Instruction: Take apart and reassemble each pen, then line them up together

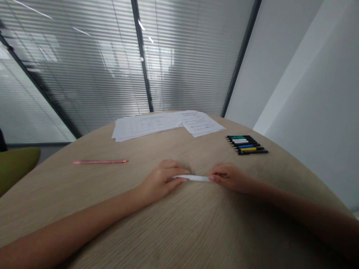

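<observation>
A narrow white strip, seemingly of paper, stretches between my two hands just over the wooden table. My left hand pinches its left end between thumb and fingers. At the other end, the thumb and fingertips of my right hand close on the strip. Part of the strip is hidden behind the fingers on both sides. Left of my hands lies a pink pen or pencil, untouched.
Several pens in black, green, white, blue and yellow lie in a row at the right. Printed sheets overlap at the table's far edge, one sheet turned at an angle. A green chair stands at the left; blinds hang behind.
</observation>
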A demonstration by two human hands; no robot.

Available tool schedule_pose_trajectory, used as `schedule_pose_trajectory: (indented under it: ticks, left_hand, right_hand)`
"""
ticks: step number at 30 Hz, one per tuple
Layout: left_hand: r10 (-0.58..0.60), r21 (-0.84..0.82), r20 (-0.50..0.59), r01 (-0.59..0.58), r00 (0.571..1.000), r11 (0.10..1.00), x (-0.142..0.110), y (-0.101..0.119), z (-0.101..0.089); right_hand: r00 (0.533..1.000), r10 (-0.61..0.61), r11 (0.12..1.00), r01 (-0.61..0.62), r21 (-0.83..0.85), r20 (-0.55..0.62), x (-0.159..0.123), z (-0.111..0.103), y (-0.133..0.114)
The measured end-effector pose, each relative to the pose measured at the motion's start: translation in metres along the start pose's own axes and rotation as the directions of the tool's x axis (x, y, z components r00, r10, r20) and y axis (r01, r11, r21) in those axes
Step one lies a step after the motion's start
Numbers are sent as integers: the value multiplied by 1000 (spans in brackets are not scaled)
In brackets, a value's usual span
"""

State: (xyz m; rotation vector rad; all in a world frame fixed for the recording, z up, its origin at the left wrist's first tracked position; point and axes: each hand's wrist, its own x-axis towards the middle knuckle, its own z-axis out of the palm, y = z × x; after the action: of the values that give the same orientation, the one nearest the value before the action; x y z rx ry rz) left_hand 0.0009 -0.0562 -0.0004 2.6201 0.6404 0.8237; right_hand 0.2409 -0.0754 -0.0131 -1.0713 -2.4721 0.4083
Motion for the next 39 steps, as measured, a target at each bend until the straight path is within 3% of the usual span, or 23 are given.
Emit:
schedule_pose_trajectory:
  ticks: [3, 5, 9, 12, 14, 18, 21, 23, 25, 31, 35, 39]
  left_hand:
    - [-271, -249, 88, 285, 958, 926, 3, 9, 0]
    - [-373, -342, 136, 397, 918, 852, 4, 17, 1]
    - [-392, -439, 206, 442, 897, 782, 3, 34, 6]
    - [-425, -487, 206, 469, 881, 736, 0, 45, 11]
    - [-410, -488, 147, 427, 900, 761, -1, 49, 12]
    - [-292, -344, 21, 281, 956, 896, -1, 38, 5]
    - [-245, 8, -7, 245, 969, 969, 1, 13, -3]
    - [-206, 320, -8, 198, 978, 926, 1, -6, -6]
    - [-223, 459, 27, 186, 975, 869, 1, -22, -6]
    - [-306, 535, 134, 192, 942, 823, -1, -32, -3]
    - [-302, 541, 126, 190, 945, 819, -2, -34, -2]
    - [-311, 548, 126, 195, 942, 813, -3, -36, -2]
  right_hand:
    - [997, -13, 995, 5, 95, 77, 0, -5, -8]
    - [992, -2, 973, -27, 230, 125, 0, -7, -18]
    - [950, 61, 795, -232, 560, 307, -3, -5, -38]
    - [888, 104, 630, -406, 662, 447, -6, -2, -48]
    - [860, 79, 561, -456, 691, 503, -6, -2, -50]
    - [878, -30, 412, -425, 806, 478, -5, -7, -47]
    - [923, 25, 321, -371, 871, 384, -4, -11, -41]
    - [942, 104, 261, -334, 906, 318, -3, -14, -36]
    - [956, 168, 211, -275, 938, 242, -1, -16, -31]
    - [960, 256, 61, -135, 989, 115, 6, -20, -19]
    - [944, 317, -31, -85, 996, 91, 7, -27, -18]
    - [949, 302, -80, -68, 995, 89, 6, -37, -18]
